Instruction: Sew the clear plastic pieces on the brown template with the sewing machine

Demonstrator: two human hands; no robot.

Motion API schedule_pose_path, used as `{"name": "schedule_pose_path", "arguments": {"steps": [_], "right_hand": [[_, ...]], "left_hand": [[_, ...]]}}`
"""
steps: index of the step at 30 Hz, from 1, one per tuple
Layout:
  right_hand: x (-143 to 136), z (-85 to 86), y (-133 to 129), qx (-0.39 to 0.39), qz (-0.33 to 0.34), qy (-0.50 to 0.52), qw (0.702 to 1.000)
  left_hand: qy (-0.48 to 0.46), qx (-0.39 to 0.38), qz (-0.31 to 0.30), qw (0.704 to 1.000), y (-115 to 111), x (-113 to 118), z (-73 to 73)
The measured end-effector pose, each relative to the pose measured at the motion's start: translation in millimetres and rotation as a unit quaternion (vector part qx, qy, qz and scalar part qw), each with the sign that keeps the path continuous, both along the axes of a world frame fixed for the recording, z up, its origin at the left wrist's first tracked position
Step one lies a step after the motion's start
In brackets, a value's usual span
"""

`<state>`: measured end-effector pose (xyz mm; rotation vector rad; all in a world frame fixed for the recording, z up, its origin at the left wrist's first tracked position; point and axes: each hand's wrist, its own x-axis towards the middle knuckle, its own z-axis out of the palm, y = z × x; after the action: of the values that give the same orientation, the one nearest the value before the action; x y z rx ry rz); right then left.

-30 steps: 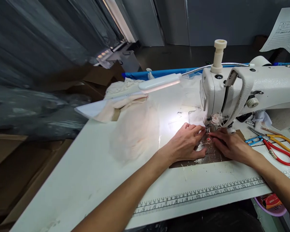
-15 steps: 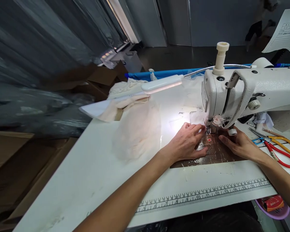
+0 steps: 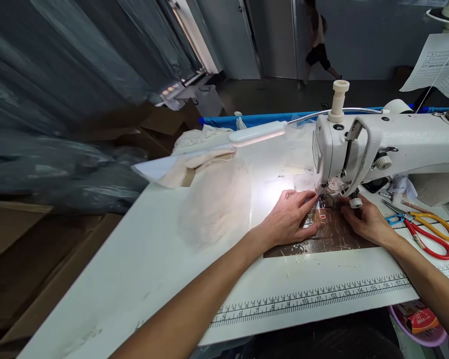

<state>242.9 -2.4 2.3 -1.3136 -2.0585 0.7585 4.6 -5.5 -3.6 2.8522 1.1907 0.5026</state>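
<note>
Beside the presser foot (image 3: pixel 326 201) of a white sewing machine (image 3: pixel 404 144), my left hand (image 3: pixel 290 219) lies on the bed with its fingertips together on a small piece of thin white fabric (image 3: pixel 304 183). Its thumb stays apart on the brown plate (image 3: pixel 333 232). To the right of the foot, my right hand (image 3: pixel 368 222) is curled, its fingertips partly hidden behind the machine's white knob (image 3: pixel 355 202). What those fingers hold, if anything, I cannot make out. A lamp (image 3: pixel 260 133) lights the spot.
Sheer pale fabric (image 3: pixel 219 209) lies in a heap on the left of the table. At the right are red-handled scissors (image 3: pixel 430 242) and yellow-handled scissors (image 3: pixel 439 227). A printed ruler (image 3: pixel 310 299) runs along the front edge. Below sits a purple basket (image 3: pixel 428 341). A person (image 3: pixel 317 40) walks behind.
My view has shifted slightly. The left thumb has drawn a little closer to its fingers; both hands stay at the presser foot. The person in the background has moved left.
</note>
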Motion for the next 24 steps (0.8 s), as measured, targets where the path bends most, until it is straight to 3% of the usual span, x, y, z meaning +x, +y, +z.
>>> {"name": "schedule_pose_path", "arguments": {"steps": [24], "right_hand": [[-0.2,-1.7,-3.8,0.018,0.004,-0.074,0.997]], "left_hand": [[-0.001,-0.081,0.024,0.996,3.2,0.5,1.7]]}}
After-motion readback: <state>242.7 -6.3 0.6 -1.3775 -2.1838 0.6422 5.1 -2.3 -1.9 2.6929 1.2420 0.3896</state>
